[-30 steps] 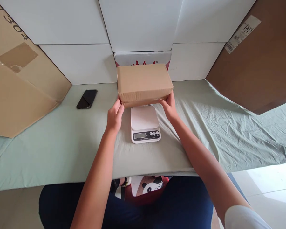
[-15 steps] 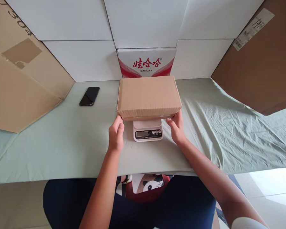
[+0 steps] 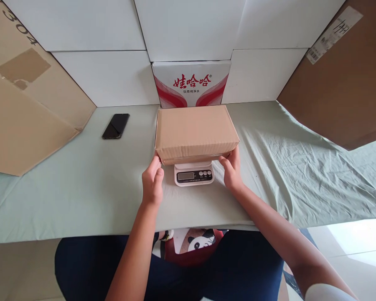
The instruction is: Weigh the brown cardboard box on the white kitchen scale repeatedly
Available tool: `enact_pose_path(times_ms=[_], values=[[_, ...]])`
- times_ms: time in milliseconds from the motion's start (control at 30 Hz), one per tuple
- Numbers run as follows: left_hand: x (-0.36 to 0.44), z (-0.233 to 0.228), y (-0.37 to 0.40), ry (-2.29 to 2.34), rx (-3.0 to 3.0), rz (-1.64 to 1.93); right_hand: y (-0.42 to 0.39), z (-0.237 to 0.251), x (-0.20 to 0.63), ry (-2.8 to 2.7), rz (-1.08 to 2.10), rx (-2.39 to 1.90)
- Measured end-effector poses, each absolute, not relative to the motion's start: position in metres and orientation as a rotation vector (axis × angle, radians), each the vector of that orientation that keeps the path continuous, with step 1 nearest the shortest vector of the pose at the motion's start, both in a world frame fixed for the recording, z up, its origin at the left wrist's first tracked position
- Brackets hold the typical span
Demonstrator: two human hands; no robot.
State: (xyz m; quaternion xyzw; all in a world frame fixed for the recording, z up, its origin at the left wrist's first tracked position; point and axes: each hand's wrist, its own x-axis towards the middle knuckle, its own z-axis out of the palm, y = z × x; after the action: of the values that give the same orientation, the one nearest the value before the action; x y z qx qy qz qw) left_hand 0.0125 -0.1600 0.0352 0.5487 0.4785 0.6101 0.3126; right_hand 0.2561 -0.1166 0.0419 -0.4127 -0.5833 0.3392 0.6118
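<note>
A surface draped in wrinkled pale-green cloth (image 3: 81, 188) spread across the view, and smooth white rectangular panels (image 3: 100, 79) stood along its far edge. Taking the small box in the hands as the clock's centre, a large tan cardboard sheet (image 3: 28, 125) leaned between nine and ten o'clock, and a dark-brown cardboard panel (image 3: 341, 92) between two and three. A white carton with red lettering (image 3: 192, 83) stood at twelve. The plain tan rectangular cardboard box (image 3: 196, 129) was over the rear of a white plastic digital scale (image 3: 194, 177), whose front showed at six; whether they touched could not be told. The hands were apart, clamped on the box's near lower corners, left hand (image 3: 152, 182) at seven, right hand (image 3: 232, 170) at five. A black rectangular phone (image 3: 115, 126) lay at nine.
</note>
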Motion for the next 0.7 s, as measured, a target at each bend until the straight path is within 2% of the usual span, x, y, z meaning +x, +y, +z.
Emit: enact_pose_path(times_ms=[700], values=[[0.0128, 0.0386, -0.1622, 1.311, 1.436, 1.608, -0.1178, 0.0410, 0.2553, -1.298, 0.838, -0.947]])
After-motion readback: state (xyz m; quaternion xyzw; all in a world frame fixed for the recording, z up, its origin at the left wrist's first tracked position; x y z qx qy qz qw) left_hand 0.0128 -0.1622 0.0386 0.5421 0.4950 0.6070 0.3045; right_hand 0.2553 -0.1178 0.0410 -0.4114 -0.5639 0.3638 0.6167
